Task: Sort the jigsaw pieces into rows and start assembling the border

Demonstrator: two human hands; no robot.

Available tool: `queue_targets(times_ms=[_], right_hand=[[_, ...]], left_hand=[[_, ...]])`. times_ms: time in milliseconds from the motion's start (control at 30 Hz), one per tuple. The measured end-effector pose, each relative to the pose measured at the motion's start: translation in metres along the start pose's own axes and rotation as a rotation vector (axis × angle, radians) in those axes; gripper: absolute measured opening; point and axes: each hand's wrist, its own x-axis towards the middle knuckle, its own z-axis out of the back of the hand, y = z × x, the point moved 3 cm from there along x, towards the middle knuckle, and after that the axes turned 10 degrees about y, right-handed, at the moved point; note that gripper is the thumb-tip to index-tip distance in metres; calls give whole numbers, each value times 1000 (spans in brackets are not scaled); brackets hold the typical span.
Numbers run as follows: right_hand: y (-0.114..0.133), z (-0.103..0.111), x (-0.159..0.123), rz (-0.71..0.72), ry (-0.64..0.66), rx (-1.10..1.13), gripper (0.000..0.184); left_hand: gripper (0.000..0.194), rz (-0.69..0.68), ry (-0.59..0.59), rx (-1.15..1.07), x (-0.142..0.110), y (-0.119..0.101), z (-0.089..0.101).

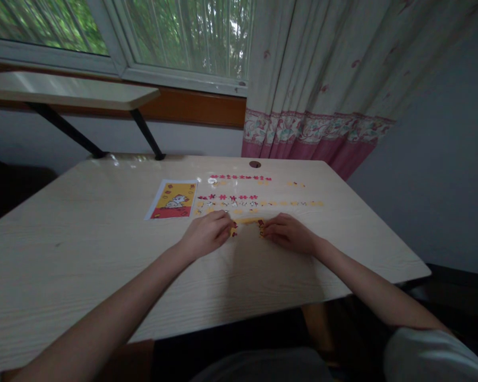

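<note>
A partly joined jigsaw puzzle lies on the table, with a yellow strip [247,220] across its top and short dark-red and yellow sides running down from both ends. My left hand [209,233] is closed at the left side, fingertips pressed on a puzzle piece [234,227] there. At the right side, the bent fingers of my right hand [289,232] come together on a puzzle piece [261,225]; the fingers partly cover it. Just beyond my hands, loose yellow and white pieces [242,203] lie in rows.
A picture card [175,200] with a white animal on yellow and red lies left of the pieces. Red pieces [241,178] form a row farther back. The wooden table [103,239] has a round cable hole [255,164] near its back edge. A raised shelf [71,90] stands at back left.
</note>
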Motion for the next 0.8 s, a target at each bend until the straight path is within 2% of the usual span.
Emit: queue_targets(times_ms=[133,200,333,433,800], right_hand=[[-9,2,-4,-66,-124,61,19],[-12,2,-6,-88,-138,42,18],[-10,0,-8,-89,-109,7,17],[-8,-2,-9,-71,-98,-20,18],[-10,-2,-8,-49,-21,-25,18]], left_hand=[[25,-87,1,-20,0,-13,-3],[28,-140,-1,-27,2,-22,-6],[33,-208,-18,0,8,-37,-15],[34,-206,-15,20,13,-42,-21],[34,-201,55,44,21,-44,-31]])
